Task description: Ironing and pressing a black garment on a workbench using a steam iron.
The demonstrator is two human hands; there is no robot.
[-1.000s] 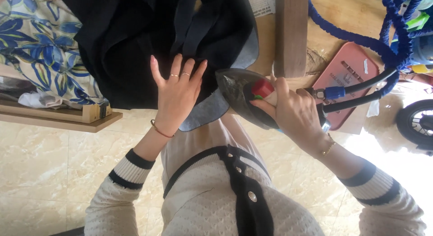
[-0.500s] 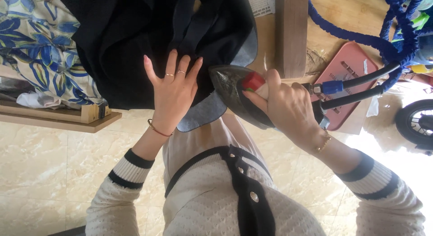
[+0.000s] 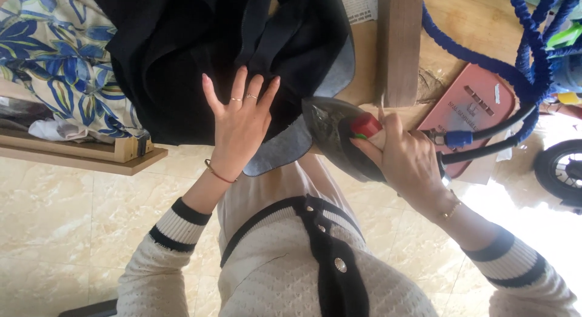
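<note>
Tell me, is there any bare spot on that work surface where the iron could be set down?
Bare wood shows right of the wooden post, above the pink pad. Elsewhere it is crowded: the black garment under the left hand, floral cloth at left, blue cord at right, the iron in the right hand.

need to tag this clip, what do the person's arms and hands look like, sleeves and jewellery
Both arms wear cream knit sleeves with two dark bands at the cuff. The left hand has two thin rings and a thin wrist bracelet; the right hand has a gold chain bracelet at the wrist.
</note>
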